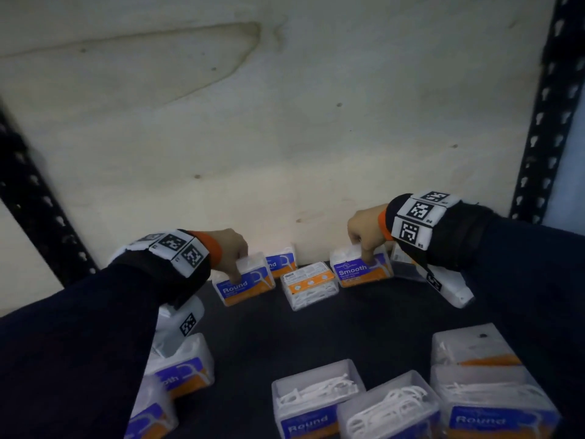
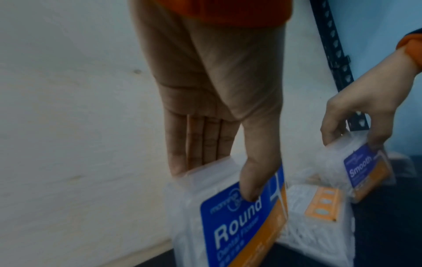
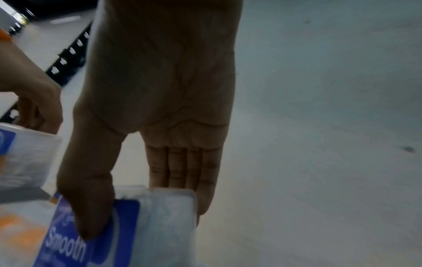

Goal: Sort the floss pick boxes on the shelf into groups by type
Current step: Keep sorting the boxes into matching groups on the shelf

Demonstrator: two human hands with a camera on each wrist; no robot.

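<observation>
At the back of the dark shelf (image 1: 364, 315), my left hand (image 1: 235, 264) grips a clear "Round" floss pick box (image 1: 245, 285). Its thumb (image 2: 250, 180) presses the blue label (image 2: 242, 222) and the fingers (image 2: 194, 150) lie behind the box. My right hand (image 1: 364, 245) holds a "Smooth" box (image 1: 361, 270) the same way, thumb (image 3: 89, 207) on the label and fingers (image 3: 182, 168) behind the box (image 3: 160, 225). The left wrist view shows the right hand (image 2: 356, 115) with that tilted Smooth box (image 2: 370, 169). Between the two held boxes a third box (image 1: 310, 286) lies label-down.
Another Round box (image 1: 281, 263) leans on the plywood back panel (image 1: 285, 122). A dark box (image 1: 405, 264) stands behind my right wrist. Smooth boxes (image 1: 183, 372) sit front left, several Round boxes (image 1: 493, 403) front right. Black perforated uprights (image 1: 544, 122) flank the shelf.
</observation>
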